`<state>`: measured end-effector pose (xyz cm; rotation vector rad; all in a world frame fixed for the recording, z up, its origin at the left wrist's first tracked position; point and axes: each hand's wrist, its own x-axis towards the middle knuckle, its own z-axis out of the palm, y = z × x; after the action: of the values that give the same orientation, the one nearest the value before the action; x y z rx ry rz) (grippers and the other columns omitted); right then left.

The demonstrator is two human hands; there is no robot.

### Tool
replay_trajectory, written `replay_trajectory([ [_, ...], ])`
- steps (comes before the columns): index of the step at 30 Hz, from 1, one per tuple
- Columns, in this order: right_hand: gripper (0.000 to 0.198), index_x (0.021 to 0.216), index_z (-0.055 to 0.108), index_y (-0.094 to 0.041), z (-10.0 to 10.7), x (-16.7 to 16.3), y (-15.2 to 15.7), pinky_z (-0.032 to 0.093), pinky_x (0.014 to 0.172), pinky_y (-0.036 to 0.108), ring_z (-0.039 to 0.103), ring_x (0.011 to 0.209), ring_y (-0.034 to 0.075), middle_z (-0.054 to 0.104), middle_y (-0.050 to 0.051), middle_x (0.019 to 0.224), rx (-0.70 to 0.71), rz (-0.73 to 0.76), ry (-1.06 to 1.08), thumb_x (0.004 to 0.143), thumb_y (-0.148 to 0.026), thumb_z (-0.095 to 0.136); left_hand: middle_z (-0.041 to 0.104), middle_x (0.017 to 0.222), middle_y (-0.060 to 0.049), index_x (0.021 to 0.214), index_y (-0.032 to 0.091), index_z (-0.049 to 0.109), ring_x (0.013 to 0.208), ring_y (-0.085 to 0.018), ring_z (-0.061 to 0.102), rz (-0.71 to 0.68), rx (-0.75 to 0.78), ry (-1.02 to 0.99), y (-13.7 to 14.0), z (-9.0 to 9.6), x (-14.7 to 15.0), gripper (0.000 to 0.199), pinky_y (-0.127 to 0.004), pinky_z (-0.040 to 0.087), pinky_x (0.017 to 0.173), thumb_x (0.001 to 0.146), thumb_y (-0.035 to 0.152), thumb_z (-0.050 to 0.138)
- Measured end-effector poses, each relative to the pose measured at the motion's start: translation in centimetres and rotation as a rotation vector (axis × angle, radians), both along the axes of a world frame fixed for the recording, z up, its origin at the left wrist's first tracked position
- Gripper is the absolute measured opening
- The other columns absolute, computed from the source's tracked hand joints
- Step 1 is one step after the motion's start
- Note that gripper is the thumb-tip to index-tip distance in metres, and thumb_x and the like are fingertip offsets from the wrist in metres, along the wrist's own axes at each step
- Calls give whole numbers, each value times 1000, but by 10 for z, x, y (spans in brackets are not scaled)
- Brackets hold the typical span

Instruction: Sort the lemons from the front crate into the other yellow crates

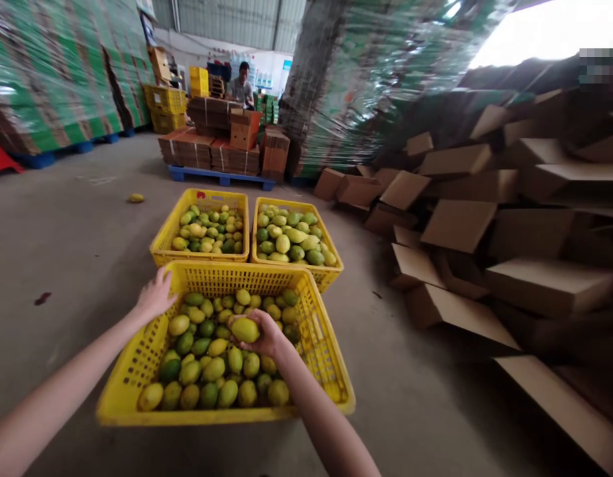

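Observation:
A yellow plastic crate point(331, 344) holding many yellow and green lemons stands on the floor in front of me. Above the fruit, my right hand point(267, 333) is closed around a yellow lemon point(245, 330). My left hand point(156, 295) rests at the crate's far left corner, fingers spread over the rim and holding no fruit. Just behind are two more yellow crates of lemons, a left one point(160, 232) with smaller fruit and a right one point(331, 242) with larger, greener fruit.
Open cardboard boxes point(458, 225) lie heaped on the right. Flattened cartons point(187, 151) sit on a blue pallet point(222, 177) behind the crates, near a person point(241, 89). One lemon point(136, 198) lies on the floor. Film-wrapped stacks point(53, 73) rise at the sides.

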<state>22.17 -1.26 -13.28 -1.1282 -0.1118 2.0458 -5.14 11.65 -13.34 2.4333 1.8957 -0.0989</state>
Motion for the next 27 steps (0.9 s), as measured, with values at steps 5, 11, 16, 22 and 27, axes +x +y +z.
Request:
replay_trajectory([
  [5,19,99,62,-13,22,57,-20,55,53,29,69,67,21,68,9,80,-64,-153,-209,87,-21,50,32,152,-25,139,5,47,113,-38,62,-41,108,-39,-2,-15,-4,54,-45,53,91,92,29,35],
  [11,13,94,57,-12,69,140,4,57,52,30,67,62,20,67,10,75,-83,-320,-603,83,-17,51,36,147,-26,144,7,34,105,-38,65,75,168,-313,3,-24,-8,60,-49,55,85,92,37,35],
  [16,13,88,59,-14,117,205,85,57,56,27,63,63,17,64,6,75,52,-386,-1086,76,-13,56,52,126,-19,123,18,45,99,-43,65,261,84,-393,15,-47,-20,50,-55,53,77,88,51,34],
  [22,49,127,57,-20,96,251,197,50,99,34,57,120,26,59,12,131,265,-334,-1682,78,-20,63,56,95,-9,95,25,46,80,-35,65,224,121,-260,20,-54,-19,31,-46,52,67,88,51,31],
  [27,51,136,54,-11,31,256,245,36,114,47,41,141,38,45,22,149,335,11,-1939,91,-35,54,59,96,-13,96,17,49,71,-27,64,208,82,-29,17,-40,-11,39,-37,50,62,96,46,23],
])
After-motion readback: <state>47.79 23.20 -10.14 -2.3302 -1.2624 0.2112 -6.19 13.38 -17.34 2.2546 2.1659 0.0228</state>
